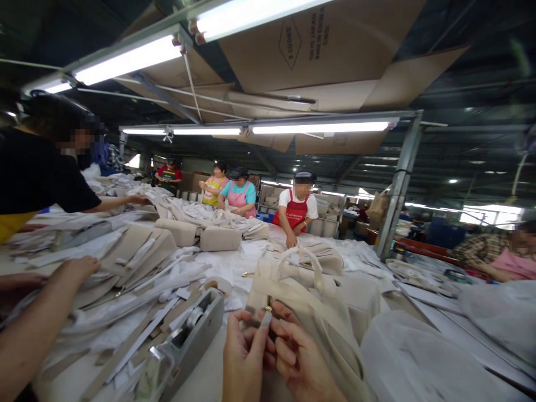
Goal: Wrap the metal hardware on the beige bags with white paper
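Note:
A beige bag (293,290) with an upright loop handle lies in front of me, its strap running down its right side. My left hand (247,346) pinches a small light piece near the bag's gold-coloured metal fitting (268,307). Close against it, my right hand (297,352) has its fingers curled at the same fitting; what they hold is mostly hidden. Both hands are over the near edge of the bag. A grey tape dispenser (188,340) stands left of my left hand.
Beige pieces and white paper strips (146,329) cover the left side. Another person's forearm (46,324) reaches in there. Clear plastic bags (419,357) lie at the right. Several people work around the table. A metal post (400,190) rises at the right, beneath overhead lamps.

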{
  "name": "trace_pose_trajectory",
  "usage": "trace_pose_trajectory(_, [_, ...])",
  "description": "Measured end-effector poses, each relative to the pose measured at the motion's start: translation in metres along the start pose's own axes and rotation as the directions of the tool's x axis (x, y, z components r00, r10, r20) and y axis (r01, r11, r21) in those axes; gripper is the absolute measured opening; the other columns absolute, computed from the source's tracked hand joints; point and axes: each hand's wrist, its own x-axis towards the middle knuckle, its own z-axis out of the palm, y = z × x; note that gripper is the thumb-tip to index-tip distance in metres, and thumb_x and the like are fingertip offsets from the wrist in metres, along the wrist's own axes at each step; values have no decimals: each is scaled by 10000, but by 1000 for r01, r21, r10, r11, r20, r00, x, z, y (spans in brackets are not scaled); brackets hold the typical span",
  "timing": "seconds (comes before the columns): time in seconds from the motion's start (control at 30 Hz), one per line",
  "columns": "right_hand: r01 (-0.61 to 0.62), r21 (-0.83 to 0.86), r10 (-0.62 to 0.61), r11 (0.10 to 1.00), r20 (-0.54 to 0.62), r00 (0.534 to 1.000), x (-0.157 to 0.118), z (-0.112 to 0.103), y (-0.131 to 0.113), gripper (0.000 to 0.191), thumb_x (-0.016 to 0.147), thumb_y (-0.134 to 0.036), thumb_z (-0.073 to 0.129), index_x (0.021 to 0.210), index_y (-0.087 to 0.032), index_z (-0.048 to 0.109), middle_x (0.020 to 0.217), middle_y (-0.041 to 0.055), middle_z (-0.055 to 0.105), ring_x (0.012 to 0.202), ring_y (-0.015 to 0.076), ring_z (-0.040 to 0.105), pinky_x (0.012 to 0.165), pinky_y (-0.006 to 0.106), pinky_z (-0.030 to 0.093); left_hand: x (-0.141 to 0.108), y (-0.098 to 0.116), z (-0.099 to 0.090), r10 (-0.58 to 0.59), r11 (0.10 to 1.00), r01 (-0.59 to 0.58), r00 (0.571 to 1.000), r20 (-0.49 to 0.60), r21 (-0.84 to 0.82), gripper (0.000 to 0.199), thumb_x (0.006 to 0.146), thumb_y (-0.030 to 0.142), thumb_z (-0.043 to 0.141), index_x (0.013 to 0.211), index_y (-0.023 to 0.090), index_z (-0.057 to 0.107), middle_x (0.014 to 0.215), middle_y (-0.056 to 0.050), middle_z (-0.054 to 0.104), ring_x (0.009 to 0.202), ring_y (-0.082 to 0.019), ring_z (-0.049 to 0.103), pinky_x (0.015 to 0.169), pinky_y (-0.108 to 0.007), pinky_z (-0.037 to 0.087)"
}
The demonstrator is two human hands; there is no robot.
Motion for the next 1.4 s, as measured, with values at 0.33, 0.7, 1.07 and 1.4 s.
trace_pose_trajectory(0.33, [16,-34,-16,999,9,1000,6,-7,2,665,502,-415,850,1070,-179,598,628,-52,622,315,-19,245,324,133,117,-2,6,-1,57,982,-64,997,43,178,408,771,574,622,843,175,572,566,38,562,472,-87,502,469,-183,400])
trace_pose_trajectory(0.7, [186,-209,-158,960,142,977,7,-3,9,346,668,-340,791,944,-232,613,654,-22,628,415,69,416,374,182,253,1,-1,-2,-19,1000,20,991,132,-8,457,722,579,677,812,226,400,507,65,564,377,-69,457,369,-148,303])
trace_pose_trajectory(1.07, [205,-164,-200,965,48,979,19,-11,25,501,559,-447,861,912,-201,602,636,-20,648,385,47,446,351,149,309,1,12,6,-299,864,367,925,236,-343,578,433,498,888,683,173,480,424,66,533,341,-48,444,362,-144,273])
trace_pose_trajectory(1.4, [351,-447,-328,823,130,936,7,-20,36,759,598,-640,756,1204,-220,578,646,24,705,353,107,483,356,231,407,8,-2,-20,-214,977,212,948,237,35,561,632,702,667,760,234,387,467,60,557,333,-93,460,347,-168,259])
